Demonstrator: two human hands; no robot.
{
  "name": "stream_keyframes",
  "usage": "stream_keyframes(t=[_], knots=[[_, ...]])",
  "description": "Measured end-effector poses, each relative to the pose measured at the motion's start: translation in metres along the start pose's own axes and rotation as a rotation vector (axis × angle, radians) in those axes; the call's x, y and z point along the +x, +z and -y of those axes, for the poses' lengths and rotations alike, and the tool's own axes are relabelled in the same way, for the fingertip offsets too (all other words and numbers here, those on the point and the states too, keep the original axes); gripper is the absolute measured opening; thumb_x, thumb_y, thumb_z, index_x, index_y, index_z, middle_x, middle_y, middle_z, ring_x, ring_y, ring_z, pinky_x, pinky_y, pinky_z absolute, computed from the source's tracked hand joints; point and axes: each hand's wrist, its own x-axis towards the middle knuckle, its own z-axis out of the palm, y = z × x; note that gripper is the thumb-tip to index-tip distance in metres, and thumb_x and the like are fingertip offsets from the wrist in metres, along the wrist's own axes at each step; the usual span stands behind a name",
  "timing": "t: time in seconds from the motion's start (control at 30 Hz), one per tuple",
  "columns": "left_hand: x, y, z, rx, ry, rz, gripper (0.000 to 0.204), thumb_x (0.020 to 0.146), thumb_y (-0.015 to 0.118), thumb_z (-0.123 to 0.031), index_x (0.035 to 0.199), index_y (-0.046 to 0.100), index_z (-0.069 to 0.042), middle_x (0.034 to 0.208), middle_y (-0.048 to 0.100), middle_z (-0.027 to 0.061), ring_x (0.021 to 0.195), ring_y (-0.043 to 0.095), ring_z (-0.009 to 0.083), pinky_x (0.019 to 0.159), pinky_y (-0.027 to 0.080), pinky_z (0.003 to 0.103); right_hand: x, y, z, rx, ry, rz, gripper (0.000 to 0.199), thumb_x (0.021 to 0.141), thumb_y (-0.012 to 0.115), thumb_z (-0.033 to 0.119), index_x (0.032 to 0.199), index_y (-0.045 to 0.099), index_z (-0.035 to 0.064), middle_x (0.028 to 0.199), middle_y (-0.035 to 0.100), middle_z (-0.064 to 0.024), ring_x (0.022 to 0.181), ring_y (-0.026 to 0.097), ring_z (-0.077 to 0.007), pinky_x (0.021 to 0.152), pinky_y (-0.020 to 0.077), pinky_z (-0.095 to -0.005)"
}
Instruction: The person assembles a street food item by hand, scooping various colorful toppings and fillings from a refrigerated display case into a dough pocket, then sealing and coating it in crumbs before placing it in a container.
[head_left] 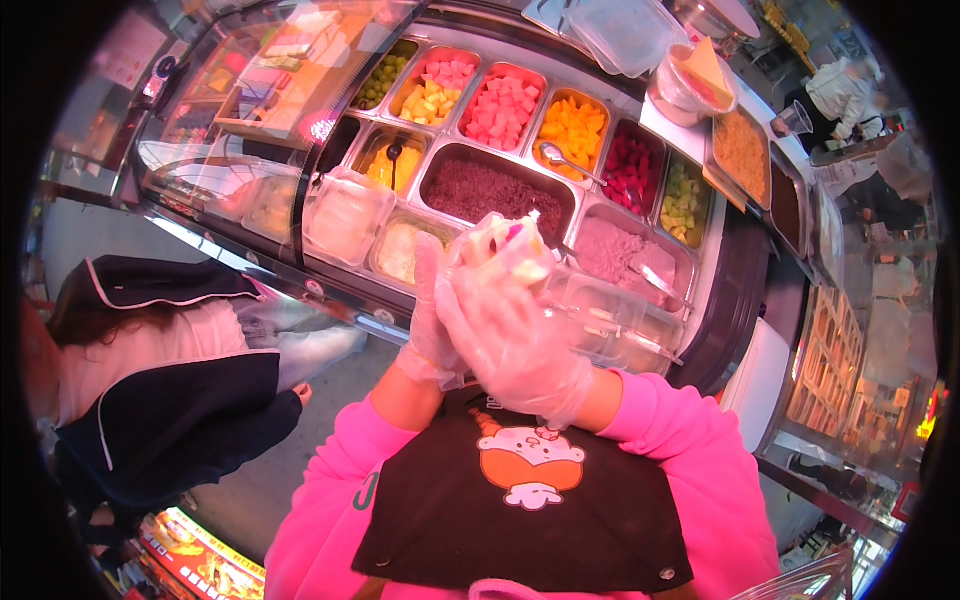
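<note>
Both my hands wear clear plastic gloves and are cupped together over the front of the counter. Between them is a soft white food wrap (522, 252) with bits of purple and yellow filling showing at its top. My left hand (428, 315) closes around its left side, partly hidden by the other hand. My right hand (510, 325) wraps it from the right, fingers folded over. Just beyond the hands lies a metal pan of dark purple grain (490, 188). A pan of pale purple mash (612, 248) with a spoon (655, 278) is to the right.
Behind are pans of pink cubes (502, 108), orange fruit pieces (572, 128) and green fruit (683, 205). Clear plastic boxes (615, 315) stand close by my right wrist. A curved glass case (250, 110) rises at left. A person in a dark jacket (180, 400) stands left of me.
</note>
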Motion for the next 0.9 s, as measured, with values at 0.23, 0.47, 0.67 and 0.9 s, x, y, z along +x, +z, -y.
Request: stream_keyframes(t=[0.23, 0.47, 0.67, 0.9], knots=[[0.003, -0.008, -0.017, 0.304, -0.030, -0.098, 0.076, 0.090, 0.079, -0.012, 0.154, 0.037, -0.011, 0.139, 0.056, 0.0106, 0.122, 0.063, 0.0252, 0.101, 0.057, 0.044, 0.006, -0.070, -0.024, 0.054, -0.114, -0.087, 0.048, 0.085, 0.067, 0.012, 0.129, 0.063, -0.0059, 0.120, 0.070, -0.0169, 0.101, 0.069, -0.0294, 0.083, 0.0548, -0.0430], [-0.003, 0.004, -0.017, 0.488, -0.141, 0.164, 0.071, 0.085, 0.082, -0.014, 0.146, 0.047, -0.005, 0.111, 0.064, 0.0041, 0.099, 0.062, 0.0121, 0.083, 0.052, 0.029, 0.031, -0.053, -0.111, 0.966, 0.404, 0.508, 0.024, 0.094, 0.069, 0.017, 0.112, 0.075, 0.0032, 0.099, 0.070, -0.0185, 0.090, 0.068, -0.0365, 0.082, 0.0534, -0.0409], [0.003, 0.002, -0.025, 0.406, -0.387, 0.314, 0.073, 0.078, 0.087, -0.021, 0.140, 0.051, -0.009, 0.102, 0.064, 0.0013, 0.091, 0.063, 0.0105, 0.076, 0.056, 0.026, 0.031, -0.044, -0.114, 0.944, 0.170, 0.626, 0.023, 0.094, 0.066, 0.021, 0.104, 0.071, 0.0017, 0.093, 0.066, -0.0201, 0.083, 0.065, -0.0371, 0.080, 0.0518, -0.0392], [0.001, -0.003, -0.030, 0.565, -0.467, 0.122, 0.071, 0.077, 0.087, -0.032, 0.137, 0.055, -0.008, 0.108, 0.065, 0.0014, 0.095, 0.065, 0.0096, 0.077, 0.057, 0.027, 0.034, -0.040, -0.114, 0.901, 0.252, 0.686, 0.020, 0.090, 0.067, 0.019, 0.091, 0.064, -0.0002, 0.082, 0.060, -0.0229, 0.075, 0.058, -0.0410, 0.071, 0.0497, -0.0409]])
